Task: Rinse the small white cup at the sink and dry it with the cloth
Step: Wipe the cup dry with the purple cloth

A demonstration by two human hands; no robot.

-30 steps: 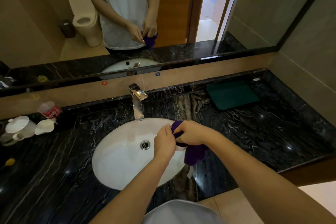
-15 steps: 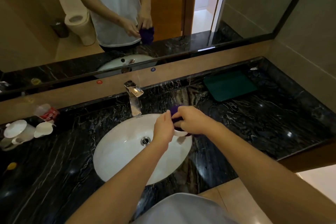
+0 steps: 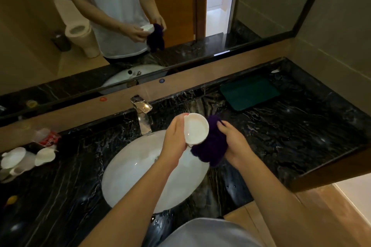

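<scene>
While left hand (image 3: pixel 174 136) grips white cup (image 3: pixel 196 128) above sink (image 3: pixel 128 176), right hand (image 3: pixel 234 144) clutches purple cloth (image 3: pixel 210 146) touching cup.

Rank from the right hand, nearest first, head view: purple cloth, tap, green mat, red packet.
From the right hand:
1. Purple cloth, held in that hand.
2. Tap, to the left, behind the sink.
3. Green mat, back right on the counter.
4. Red packet, far left by the wall.

green tray (image 3: pixel 249 92) back right | white lidded crockery (image 3: pixel 24 159) far left
</scene>
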